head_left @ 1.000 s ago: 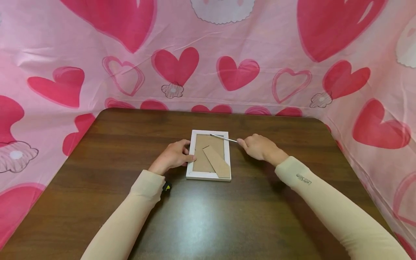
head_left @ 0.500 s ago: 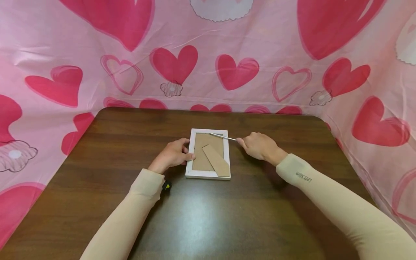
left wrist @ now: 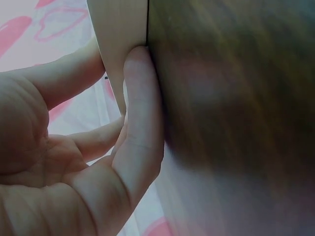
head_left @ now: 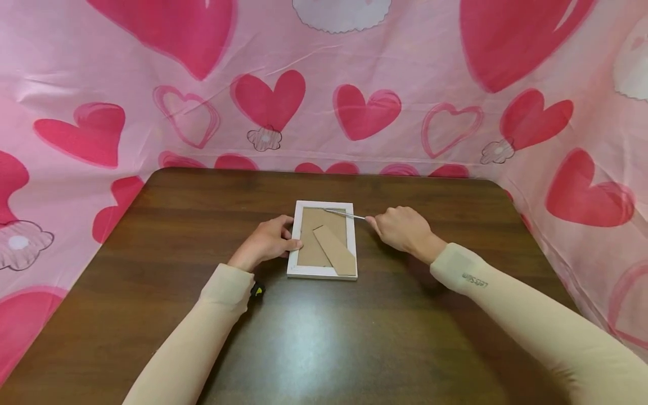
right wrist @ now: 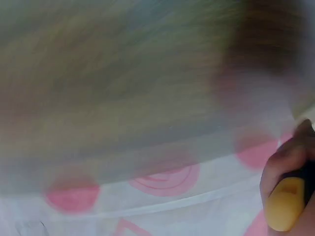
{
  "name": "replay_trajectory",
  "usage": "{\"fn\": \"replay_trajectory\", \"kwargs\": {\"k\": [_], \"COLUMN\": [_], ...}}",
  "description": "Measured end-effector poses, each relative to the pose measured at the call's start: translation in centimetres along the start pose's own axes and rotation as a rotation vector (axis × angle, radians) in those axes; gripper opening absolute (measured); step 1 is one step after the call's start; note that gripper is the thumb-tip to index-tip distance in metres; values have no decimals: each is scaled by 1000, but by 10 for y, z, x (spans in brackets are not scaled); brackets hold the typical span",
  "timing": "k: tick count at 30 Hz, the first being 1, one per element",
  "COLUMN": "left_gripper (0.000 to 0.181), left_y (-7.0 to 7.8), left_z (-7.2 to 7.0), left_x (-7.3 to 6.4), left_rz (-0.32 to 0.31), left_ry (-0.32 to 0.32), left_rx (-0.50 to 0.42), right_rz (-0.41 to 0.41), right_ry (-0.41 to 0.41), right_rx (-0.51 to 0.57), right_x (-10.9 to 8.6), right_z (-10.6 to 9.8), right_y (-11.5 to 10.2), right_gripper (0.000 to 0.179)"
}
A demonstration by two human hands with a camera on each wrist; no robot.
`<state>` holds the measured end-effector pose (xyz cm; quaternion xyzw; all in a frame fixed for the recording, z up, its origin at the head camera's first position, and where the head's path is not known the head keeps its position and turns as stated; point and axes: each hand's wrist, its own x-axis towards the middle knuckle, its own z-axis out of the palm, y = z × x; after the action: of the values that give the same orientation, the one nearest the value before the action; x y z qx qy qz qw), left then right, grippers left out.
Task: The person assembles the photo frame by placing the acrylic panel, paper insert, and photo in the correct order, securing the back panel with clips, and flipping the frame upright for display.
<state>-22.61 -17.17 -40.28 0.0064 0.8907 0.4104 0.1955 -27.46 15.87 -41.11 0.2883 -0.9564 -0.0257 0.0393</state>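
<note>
A white picture frame (head_left: 322, 272) lies face down on the table, its brown backing board (head_left: 316, 219) and slanted easel leg (head_left: 335, 250) uppermost. My left hand (head_left: 267, 242) grips the frame's left side, thumb over the top and fingers at the outer edge. In the left wrist view, a finger presses along the frame's side (left wrist: 120, 29), close over the table. My right hand (head_left: 403, 229) holds a screwdriver (head_left: 354, 216) from the right. Its thin metal shaft crosses the frame's upper right, with the tip at the backing's top edge. The yellow-and-black handle (right wrist: 285, 204) shows in the right wrist view.
The dark wooden table (head_left: 324, 337) reaches back to a pink cloth (head_left: 324, 56) printed with hearts, which also hangs at both sides. A small black item with a yellow mark (head_left: 257, 290) shows beside the left cuff.
The head view has drifted slightly, moving the scene a little leftward. Both hands keep their holds, and the screwdriver's tip stays at the backing's top edge.
</note>
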Motion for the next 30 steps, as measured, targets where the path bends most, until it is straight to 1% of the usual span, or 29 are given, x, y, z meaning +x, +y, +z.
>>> {"fn": "replay_trajectory", "kwargs": {"k": [2,5,9,11,12,14,16,18,22,26,30], "left_gripper": [74,74,73,73,73,73,74,74,74,74,74], "left_y": [-1,-1,-3,-3,-3,-4,-5,-5,-5,-4,-3], "left_z": [-1,-1,-1,-1,-1,-1,-1,0,1,-1,-3], "left_x": [0,1,1,1,1,1,1,1,1,2,3], "left_rz": [-11,-8,1,0,1,5,4,-4,-5,9,6], "left_ry": [-2,-9,-10,-7,-7,-8,-12,-15,-21,-19,-18], "left_rx": [-10,-28,-43,-46,-44,-45,-44,-42,-52,-53,-32], "right_rz": [22,84,152,177,190,201,201,190,210,248,233], "right_ry": [-14,-84,-255,-351,-393,-442,-464,-465,-418,-368,-295], "right_rx": [29,140,338,421,458,496,488,457,342,248,179], "right_x": [1,3,5,7,8,9,11,12,14,14,14], "right_z": [-5,-12,-18,-20,-21,-21,-21,-20,-17,-12,-7], "right_y": [-1,1,6,9,9,10,10,8,2,-3,-7], "right_gripper": [55,47,48,53,57,62,69,75,78,74,71]}}
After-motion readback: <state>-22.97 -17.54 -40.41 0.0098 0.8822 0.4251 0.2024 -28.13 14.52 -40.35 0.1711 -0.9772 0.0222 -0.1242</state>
